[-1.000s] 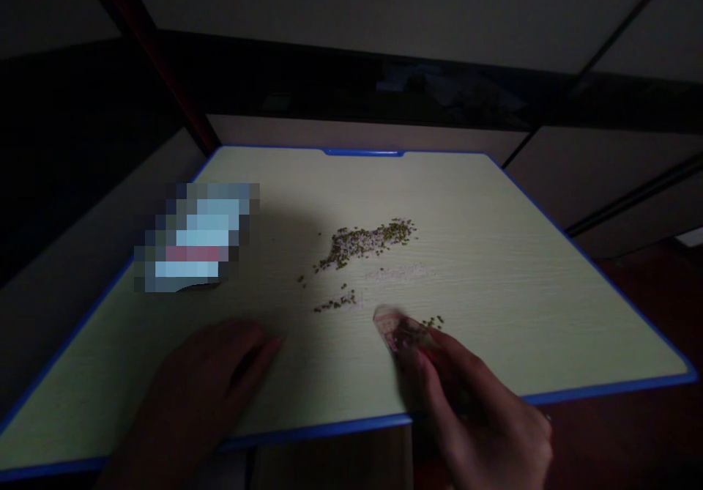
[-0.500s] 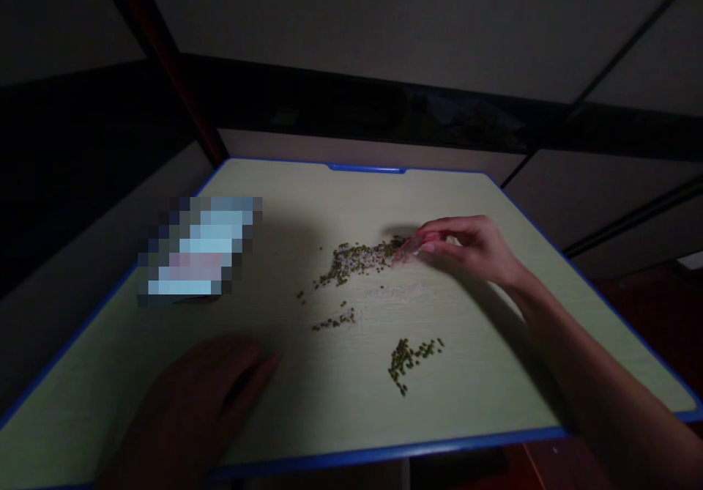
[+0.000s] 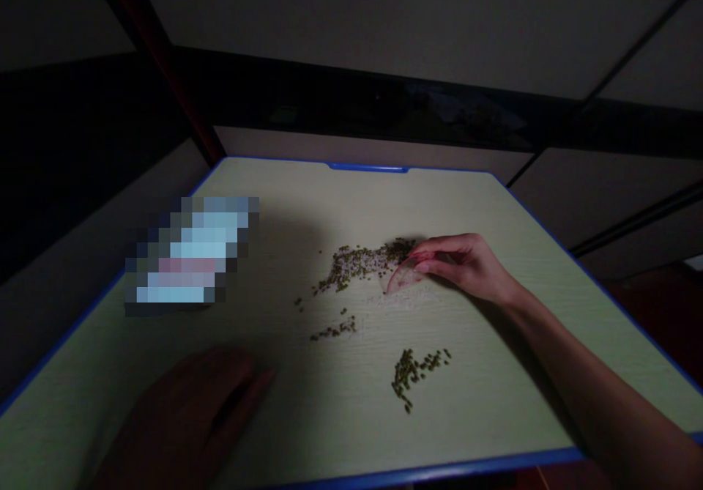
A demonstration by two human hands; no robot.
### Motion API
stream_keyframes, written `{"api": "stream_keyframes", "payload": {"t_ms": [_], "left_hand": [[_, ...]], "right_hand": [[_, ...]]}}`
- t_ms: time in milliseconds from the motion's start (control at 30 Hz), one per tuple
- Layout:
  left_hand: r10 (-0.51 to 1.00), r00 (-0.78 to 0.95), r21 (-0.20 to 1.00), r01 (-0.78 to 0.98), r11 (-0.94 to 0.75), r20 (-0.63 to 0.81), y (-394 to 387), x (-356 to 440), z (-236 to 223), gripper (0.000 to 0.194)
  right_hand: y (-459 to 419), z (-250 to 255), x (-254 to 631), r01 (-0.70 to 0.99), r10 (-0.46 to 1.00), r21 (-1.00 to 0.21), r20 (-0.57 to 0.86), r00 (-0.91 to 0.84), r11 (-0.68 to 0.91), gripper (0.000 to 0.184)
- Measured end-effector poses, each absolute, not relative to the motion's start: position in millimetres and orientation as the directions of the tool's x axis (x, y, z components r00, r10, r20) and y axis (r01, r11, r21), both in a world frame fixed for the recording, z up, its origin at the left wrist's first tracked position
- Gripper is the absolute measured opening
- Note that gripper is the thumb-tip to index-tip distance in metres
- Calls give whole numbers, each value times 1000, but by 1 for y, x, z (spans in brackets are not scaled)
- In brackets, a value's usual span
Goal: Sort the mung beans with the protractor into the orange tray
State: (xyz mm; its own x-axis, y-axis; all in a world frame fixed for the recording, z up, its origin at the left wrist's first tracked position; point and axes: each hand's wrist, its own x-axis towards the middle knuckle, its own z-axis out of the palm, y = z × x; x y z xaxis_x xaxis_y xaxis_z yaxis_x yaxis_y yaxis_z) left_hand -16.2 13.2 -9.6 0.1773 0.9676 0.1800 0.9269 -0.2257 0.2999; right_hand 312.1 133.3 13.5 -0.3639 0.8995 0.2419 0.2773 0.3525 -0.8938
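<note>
My right hand [image 3: 461, 264] pinches a thin, clear plastic piece [image 3: 403, 276] with a reddish edge, apparently a flat scraper. Its lower edge is down at the tabletop, beside the right end of a mixed pile of small green beans and white grains [image 3: 359, 264]. Just below the plastic piece lies a thin spread of white grains [image 3: 409, 298]. Nearer to me is a separate cluster of green beans [image 3: 407, 373]. In shadow at the lower left, my left hand [image 3: 192, 402] rests on the table, holding nothing, its thumb apart from the fingers.
A pale table [image 3: 307, 409] with a blue rim carries everything. A lit, pixelated screen [image 3: 192, 248] lies at the left. A short row of beans with a few grains [image 3: 335, 329] sits between the pile and my left hand. Dark panels [image 3: 351, 21] stand behind the table.
My right hand has drawn the plastic piece slightly down toward me, off the pile's right end onto the white grains. My left hand has stayed resting; the view has shifted a little.
</note>
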Motion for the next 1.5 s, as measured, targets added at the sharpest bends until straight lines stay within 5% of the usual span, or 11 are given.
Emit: {"api": "stream_keyframes", "payload": {"t_ms": [167,467,633,1067,1300,1500], "left_hand": [[922,275,63,951,-302,271,6,-26,-24,48],[842,401,-146,916,-373,362,5,-27,-22,48],[788,420,-147,905,-399,449,11,-21,-16,46],[777,430,-85,892,-443,460,17,-14,-7,46],[873,328,87,920,-382,360,12,-15,-11,42],[797,402,12,890,-456,451,14,-10,1,42]], "right_hand": [[129,13,303,282,899,-885,265,-348,370,17],[125,11,290,332,925,-877,263,-273,347,22],[124,11,285,324,932,-881,279,-233,345,20],[118,15,282,237,866,-902,230,-444,361,17],[113,22,287,259,864,-878,270,-424,402,15],[91,34,286,290,869,-850,322,-376,440,14]]}}
